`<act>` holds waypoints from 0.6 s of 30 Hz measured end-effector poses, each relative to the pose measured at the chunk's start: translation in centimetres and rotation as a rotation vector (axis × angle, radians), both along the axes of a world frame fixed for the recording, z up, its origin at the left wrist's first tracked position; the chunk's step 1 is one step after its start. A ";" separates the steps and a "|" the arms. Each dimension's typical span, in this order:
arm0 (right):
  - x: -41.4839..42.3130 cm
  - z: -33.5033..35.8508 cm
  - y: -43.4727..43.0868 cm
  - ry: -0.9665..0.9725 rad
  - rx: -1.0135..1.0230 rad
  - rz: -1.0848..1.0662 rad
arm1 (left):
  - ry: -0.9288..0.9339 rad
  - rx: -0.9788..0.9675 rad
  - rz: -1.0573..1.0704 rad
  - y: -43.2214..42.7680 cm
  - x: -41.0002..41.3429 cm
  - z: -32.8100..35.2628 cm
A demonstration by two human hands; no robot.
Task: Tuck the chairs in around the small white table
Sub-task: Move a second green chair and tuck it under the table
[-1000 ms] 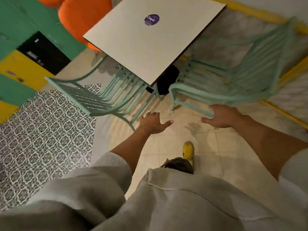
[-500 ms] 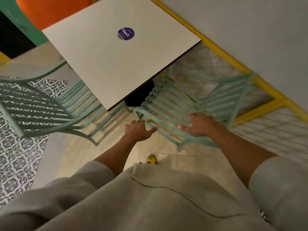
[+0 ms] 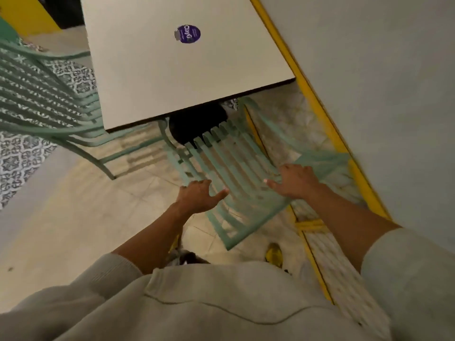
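Note:
The small white table (image 3: 152, 77) with a round purple sticker fills the upper middle. Right in front of me, blurred by motion, is a mint-green slatted chair (image 3: 234, 153); its far end reaches the table's near edge by the black table base (image 3: 197, 124). My left hand (image 3: 198, 196) curls over the chair's left edge. On the chair's right side, next to the backrest, my right hand (image 3: 294, 180) grips the slats. A second mint-green chair (image 3: 46, 99) stands at the left, its seat partly under the table.
A grey wall (image 3: 381, 94) with a yellow baseboard (image 3: 317, 104) runs close along the right. Patterned black-and-white tiles (image 3: 17, 158) lie at the left, plain beige floor (image 3: 73, 217) in front. My yellow shoe (image 3: 273, 253) is just behind the held chair.
The chair in front has swung round so its seat points at the table and has moved closer to it. My left hand has closed on its edge; my right hand stays on it.

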State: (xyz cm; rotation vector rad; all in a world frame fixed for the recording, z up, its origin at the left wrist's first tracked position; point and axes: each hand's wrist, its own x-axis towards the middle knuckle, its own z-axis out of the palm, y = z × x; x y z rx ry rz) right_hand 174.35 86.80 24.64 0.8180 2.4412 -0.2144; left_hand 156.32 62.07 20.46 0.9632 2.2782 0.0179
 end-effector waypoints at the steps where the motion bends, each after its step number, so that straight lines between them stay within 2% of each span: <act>1: 1.1 0.0 1.5 0.015 0.002 0.035 | -0.012 0.007 0.085 0.7 2.1 0.3; 3: 3.6 0.5 4.2 0.017 0.006 0.109 | -0.051 -0.006 0.174 1.9 6.2 1.2; 7: 7.5 1.5 8.1 0.011 -0.059 0.166 | -0.058 -0.016 0.209 3.4 13.7 2.1; 14: 8.2 0.7 10.3 -0.143 -0.032 0.448 | 0.014 -0.082 0.192 5.6 18.0 1.3; 18: 8.4 -1.4 9.0 -0.038 -0.002 0.402 | 0.139 -0.117 0.190 6.4 18.9 0.2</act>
